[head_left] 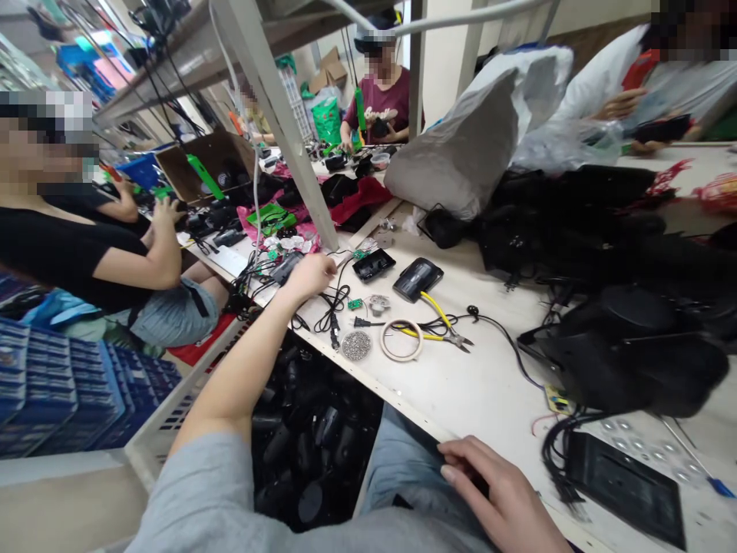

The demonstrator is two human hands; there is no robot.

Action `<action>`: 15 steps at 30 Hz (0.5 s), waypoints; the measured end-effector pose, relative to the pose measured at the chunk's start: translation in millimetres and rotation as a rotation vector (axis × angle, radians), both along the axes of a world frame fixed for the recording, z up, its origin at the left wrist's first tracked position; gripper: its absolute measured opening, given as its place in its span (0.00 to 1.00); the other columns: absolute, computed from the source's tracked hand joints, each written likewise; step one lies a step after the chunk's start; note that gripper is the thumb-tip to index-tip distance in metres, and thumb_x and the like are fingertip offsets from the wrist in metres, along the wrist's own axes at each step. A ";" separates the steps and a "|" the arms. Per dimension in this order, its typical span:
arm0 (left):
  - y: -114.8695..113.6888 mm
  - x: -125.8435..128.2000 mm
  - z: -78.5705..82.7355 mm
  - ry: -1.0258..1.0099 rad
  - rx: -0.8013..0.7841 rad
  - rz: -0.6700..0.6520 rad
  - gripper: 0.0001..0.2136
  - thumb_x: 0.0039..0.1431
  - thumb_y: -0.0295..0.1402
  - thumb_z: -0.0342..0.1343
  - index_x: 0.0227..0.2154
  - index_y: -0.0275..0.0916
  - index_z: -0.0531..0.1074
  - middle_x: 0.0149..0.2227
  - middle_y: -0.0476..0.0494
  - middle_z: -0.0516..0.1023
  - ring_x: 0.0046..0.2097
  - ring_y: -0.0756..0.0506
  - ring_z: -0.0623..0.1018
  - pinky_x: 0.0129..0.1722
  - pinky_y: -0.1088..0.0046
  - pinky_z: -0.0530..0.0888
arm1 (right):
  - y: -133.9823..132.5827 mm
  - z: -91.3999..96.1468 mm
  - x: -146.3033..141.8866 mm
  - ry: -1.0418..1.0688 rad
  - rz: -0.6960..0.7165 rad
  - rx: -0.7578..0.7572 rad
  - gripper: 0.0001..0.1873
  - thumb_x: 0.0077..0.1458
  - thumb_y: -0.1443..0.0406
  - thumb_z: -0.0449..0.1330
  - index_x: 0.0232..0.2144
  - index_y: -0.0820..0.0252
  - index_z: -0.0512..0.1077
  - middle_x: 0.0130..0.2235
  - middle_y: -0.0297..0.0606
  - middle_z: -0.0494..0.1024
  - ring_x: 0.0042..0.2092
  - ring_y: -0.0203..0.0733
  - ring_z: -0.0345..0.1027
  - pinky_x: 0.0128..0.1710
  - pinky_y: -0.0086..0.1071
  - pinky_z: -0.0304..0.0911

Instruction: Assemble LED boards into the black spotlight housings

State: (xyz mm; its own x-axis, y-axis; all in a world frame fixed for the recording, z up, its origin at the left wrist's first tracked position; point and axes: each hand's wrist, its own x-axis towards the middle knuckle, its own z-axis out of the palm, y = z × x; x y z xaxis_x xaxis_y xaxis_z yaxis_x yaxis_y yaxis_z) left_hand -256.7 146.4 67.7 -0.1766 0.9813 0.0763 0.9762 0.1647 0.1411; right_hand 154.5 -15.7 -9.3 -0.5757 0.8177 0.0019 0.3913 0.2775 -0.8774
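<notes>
My left hand (312,275) reaches over the far left part of the worktable, right beside a dark plastic casing (285,269). Its fingers are mostly turned away, so I cannot see whether it grips anything. My right hand (498,484) hangs at the table's near edge with loosely bent fingers, thumb apart, and nothing visible in it. Between them lie a black open shell (374,265), a black casing (418,278), yellow-handled cutters (446,326), a roll of tape (401,341), a dish of small screws (356,346), a green circuit board (355,304) and a power plug (362,322).
Black bags or cases (627,346) crowd the right side, near a black panel (627,488) and a blue-handled screwdriver (717,485). A white post (288,115) rises from the table. Below is a crate of black parts (311,438). Co-workers sit left and across.
</notes>
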 end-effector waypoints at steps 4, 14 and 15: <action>10.0 31.6 -35.4 -0.023 -0.193 -0.207 0.10 0.42 0.23 0.60 0.29 0.40 0.81 0.37 0.43 0.80 0.45 0.42 0.78 0.49 0.70 0.73 | -3.0 -0.3 15.2 -0.019 -0.012 0.035 0.10 0.63 0.57 0.57 0.37 0.52 0.77 0.32 0.35 0.80 0.33 0.38 0.77 0.34 0.27 0.74; 2.3 26.2 -15.9 -0.066 -0.268 -0.261 0.05 0.52 0.28 0.56 0.32 0.37 0.76 0.34 0.44 0.80 0.38 0.45 0.78 0.41 0.72 0.72 | 14.3 7.9 36.2 0.027 -0.063 0.142 0.11 0.63 0.57 0.57 0.37 0.51 0.77 0.34 0.35 0.82 0.34 0.38 0.79 0.35 0.27 0.74; 1.0 27.9 -8.2 -0.075 -0.260 -0.272 0.05 0.54 0.29 0.56 0.33 0.37 0.75 0.34 0.44 0.80 0.37 0.45 0.78 0.41 0.72 0.72 | 19.7 11.6 33.6 0.038 -0.072 0.159 0.11 0.63 0.57 0.57 0.36 0.51 0.77 0.33 0.34 0.82 0.33 0.38 0.79 0.34 0.27 0.74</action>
